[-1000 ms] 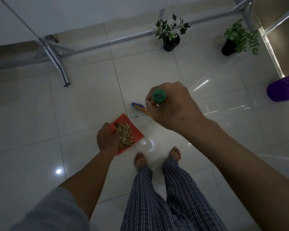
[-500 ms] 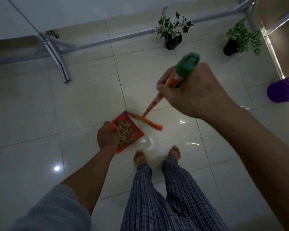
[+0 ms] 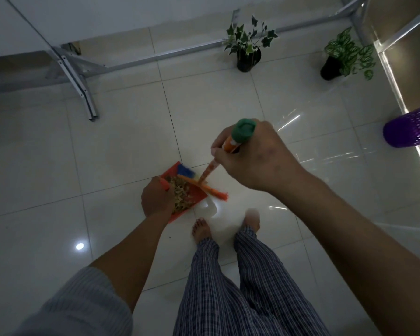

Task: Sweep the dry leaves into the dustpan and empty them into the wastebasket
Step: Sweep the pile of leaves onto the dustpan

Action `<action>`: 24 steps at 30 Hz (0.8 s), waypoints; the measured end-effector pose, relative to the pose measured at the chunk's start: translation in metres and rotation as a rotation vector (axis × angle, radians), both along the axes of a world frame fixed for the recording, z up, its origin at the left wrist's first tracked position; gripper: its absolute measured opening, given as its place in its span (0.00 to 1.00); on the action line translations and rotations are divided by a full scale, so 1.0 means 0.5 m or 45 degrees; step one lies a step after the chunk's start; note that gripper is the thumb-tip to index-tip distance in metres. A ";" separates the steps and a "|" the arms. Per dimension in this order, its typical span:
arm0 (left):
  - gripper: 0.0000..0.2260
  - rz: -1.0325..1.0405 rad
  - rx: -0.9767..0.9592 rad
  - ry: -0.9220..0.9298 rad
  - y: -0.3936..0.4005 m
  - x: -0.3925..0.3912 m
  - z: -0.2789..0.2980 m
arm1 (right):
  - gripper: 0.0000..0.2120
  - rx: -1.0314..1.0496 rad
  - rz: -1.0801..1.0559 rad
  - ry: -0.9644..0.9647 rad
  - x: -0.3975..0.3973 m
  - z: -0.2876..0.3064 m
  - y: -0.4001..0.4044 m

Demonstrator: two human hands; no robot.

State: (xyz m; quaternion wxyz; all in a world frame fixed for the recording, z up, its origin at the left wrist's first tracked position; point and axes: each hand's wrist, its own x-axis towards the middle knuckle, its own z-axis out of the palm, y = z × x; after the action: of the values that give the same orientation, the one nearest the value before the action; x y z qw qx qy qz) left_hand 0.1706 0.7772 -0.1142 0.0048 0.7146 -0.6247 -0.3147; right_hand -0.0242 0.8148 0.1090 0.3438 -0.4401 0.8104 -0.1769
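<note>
Floor (image 3: 121, 151): glossy pale square tiles, thin dark grout lines, lamp glare in spots. It carries everything here.

Folding desk (image 3: 83, 76): white top at the far edge, grey metal legs and crossbar, well beyond both grips.

Wastebasket (image 3: 409, 124): purple plastic, lattice-pierced wall, round; seen at the right edge, well right of the right grip. Its inside is not visible.

Two potted plants in black round pots, far beyond the right grip: an ivy (image 3: 249, 48) with pointed dark leaves, and a second plant (image 3: 347, 55) with rounded, white-veined leaves.

Right hand (image 3: 255, 156): grip closed around the top of the broom handle (image 3: 233, 144), an orange shaft with a green cap. Small print on the shaft, too blurred to read. The shaft slants down and left from this grip to the broom head (image 3: 199, 184), a narrow strip with orange bristles at one end and blue at the other, lying across the dustpan's front part.

Left hand (image 3: 155, 198): grip closed on the dustpan's short orange handle, low near the floor, left of and below the right grip.

Dustpan (image 3: 199, 198): red-orange plastic, flat, roughly square, just right of the left grip.

Dry leaves (image 3: 181, 196): a tan, crumpled, brittle-looking heap inside the dustpan, beside the left grip.
</note>
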 end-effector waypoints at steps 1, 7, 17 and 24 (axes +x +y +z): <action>0.10 -0.005 -0.005 0.001 0.000 0.000 0.001 | 0.04 0.009 0.019 -0.031 -0.001 0.007 0.002; 0.08 0.000 -0.010 -0.015 -0.009 0.004 0.003 | 0.08 -0.069 0.076 0.060 -0.035 0.084 -0.004; 0.04 0.013 -0.025 0.056 -0.002 0.000 0.004 | 0.08 -0.096 0.008 0.199 -0.028 0.049 0.018; 0.04 -0.003 -0.053 0.092 0.006 0.010 -0.004 | 0.05 -0.058 0.024 0.108 -0.026 0.055 0.041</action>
State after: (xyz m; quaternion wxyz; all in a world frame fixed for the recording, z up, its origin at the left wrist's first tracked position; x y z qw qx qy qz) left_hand 0.1755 0.7803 -0.1162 0.0418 0.7019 -0.6312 -0.3273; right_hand -0.0373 0.8355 0.1366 0.3007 -0.4624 0.8159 -0.1735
